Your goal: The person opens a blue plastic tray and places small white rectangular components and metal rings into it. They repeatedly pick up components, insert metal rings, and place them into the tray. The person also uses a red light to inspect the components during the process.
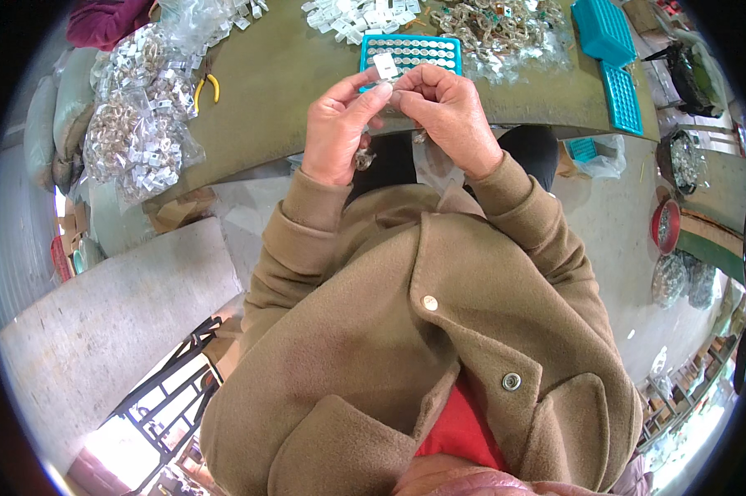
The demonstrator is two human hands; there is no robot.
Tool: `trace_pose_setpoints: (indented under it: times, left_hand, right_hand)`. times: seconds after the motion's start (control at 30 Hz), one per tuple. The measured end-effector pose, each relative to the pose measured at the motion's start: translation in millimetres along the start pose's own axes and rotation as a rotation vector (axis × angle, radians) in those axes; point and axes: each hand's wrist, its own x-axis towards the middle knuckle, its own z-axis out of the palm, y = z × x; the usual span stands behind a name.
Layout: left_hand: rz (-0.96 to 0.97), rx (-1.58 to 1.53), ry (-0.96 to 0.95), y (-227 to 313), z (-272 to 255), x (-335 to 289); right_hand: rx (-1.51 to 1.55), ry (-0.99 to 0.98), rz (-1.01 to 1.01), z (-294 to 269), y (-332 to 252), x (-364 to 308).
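My left hand (340, 124) is closed in a pinch, with a small white card tag (384, 66) standing up at its fingertips. From under that hand hangs a small clear-and-brown beaded piece (363, 158), mostly hidden by the palm. My right hand (447, 112) is pinched just beside the tag's lower end, its fingertips nearly meeting my left thumb; what it grips is too small to tell. Right behind both hands lies a teal tray (451, 54) with rows of round whitish pieces in it.
White tags (361, 16) are heaped at the table's far side, beside a pile of beaded strands (505, 33). Bagged tagged pieces (137, 116) cover the left edge near yellow-handled pliers (214, 88). Teal trays (603, 33) stand at right. A purple sleeve (107, 23) shows far left.
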Motion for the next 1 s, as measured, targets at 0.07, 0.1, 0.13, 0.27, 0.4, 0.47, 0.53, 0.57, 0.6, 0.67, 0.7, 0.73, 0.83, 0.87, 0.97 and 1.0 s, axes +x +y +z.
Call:
trace_pose_setpoints:
  times: [0.07,0.1,0.13,0.27,0.4,0.47,0.53,0.57,0.6,0.67,0.7,0.73,0.83,0.87,0.97,1.0]
  left_hand:
    - [-0.043,0.052,0.034,1,1,-1]
    - [-0.064,0.074,0.061,1,1,-1]
    - [-0.051,0.064,0.052,1,3,-1]
    - [-0.024,0.055,0.079,2,6,-2]
    - [-0.025,-0.014,0.077,6,4,-4]
    - [-0.101,-0.148,0.053,9,2,-4]
    - [-0.144,-0.266,0.037,10,0,-3]
    - [-0.152,-0.312,0.033,9,-1,-4]
    - [-0.143,-0.37,0.011,9,-2,-3]
    - [-0.206,-0.444,0.019,6,-4,-2]
    - [-0.24,-0.49,0.025,5,-4,0]
    - [-0.244,-0.522,0.007,4,-6,1]
    - [-0.325,-0.65,0.0,2,-10,3]
    - [-0.374,-0.706,0.006,1,-12,2]
    - [-0.458,-0.853,-0.015,-1,-16,3]
    - [-0.479,-0.896,-0.013,-2,-17,4]
  right_hand:
    - [-0.009,-0.013,0.033,1,-1,-1]
    - [-0.036,-0.011,0.058,2,-3,-2]
    - [0.041,-0.028,0.047,2,-4,-3]
    - [0.074,-0.007,-0.037,1,-8,-5]
    - [-0.227,0.086,-0.244,2,-6,-4]
    - [-0.147,0.077,-0.235,4,-5,-4]
    - [-0.1,0.086,-0.238,6,-5,-7]
    - [-0.091,0.098,-0.252,8,-5,-8]
    - [-0.081,0.111,-0.266,10,-5,-9]
    - [-0.117,0.124,-0.332,13,-4,-11]
    - [-0.136,0.13,-0.366,14,-3,-12]
    - [-0.144,0.116,-0.358,15,-2,-13]
    - [-0.163,0.125,-0.358,16,3,-13]
    - [-0.124,0.117,-0.333,15,4,-12]
    - [-0.037,0.1,-0.22,12,8,-13]
    - [-0.126,0.112,-0.253,11,9,-13]
